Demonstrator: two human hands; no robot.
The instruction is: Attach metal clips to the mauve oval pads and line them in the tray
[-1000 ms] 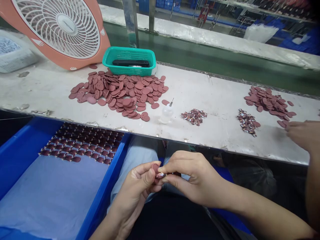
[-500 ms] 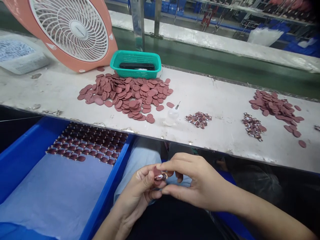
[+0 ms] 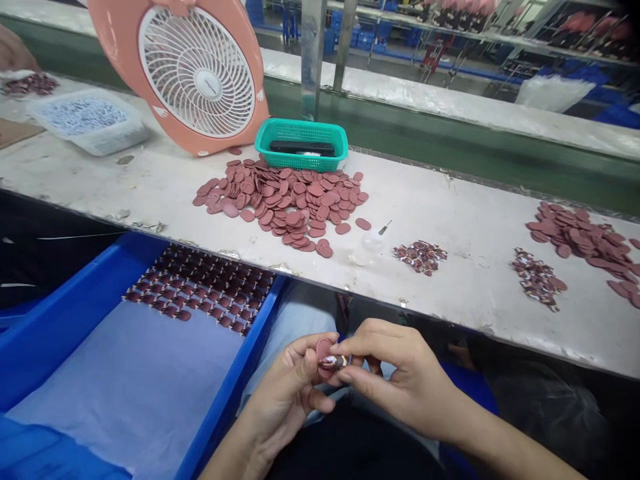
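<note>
Your left hand (image 3: 287, 383) was clamped on a red-brown disc (image 3: 324, 348), thumb one side, fingers behind, over your lap; probably to keep it steady and in sight. The small part (image 3: 335, 362) lay against that disc, its free end toward your right hand (image 3: 405, 373). Right thumb and index finger were at that end; can't tell if they pinched it or just touched it. Left of your lap, the blue bin (image 3: 225, 387) had pieces (image 3: 205, 287) in tight rows on a sheet (image 3: 135, 380), likely so they stayed apart and countable. On the table (image 3: 480, 227), the needle-tip bottle (image 3: 367, 248) stood between the disc heap (image 3: 295, 207) and the small-part pile (image 3: 420, 257), seemingly for easy reach. Farther back, the green basket (image 3: 303, 162) held something long and black, maybe to keep it out of the discs.

Hidden: the disc's underside and your left fingertips; the bin's near end, cut off; the basket's bottom. Far left, another person's hand (image 3: 17, 53) was cut off and blurred.
</note>
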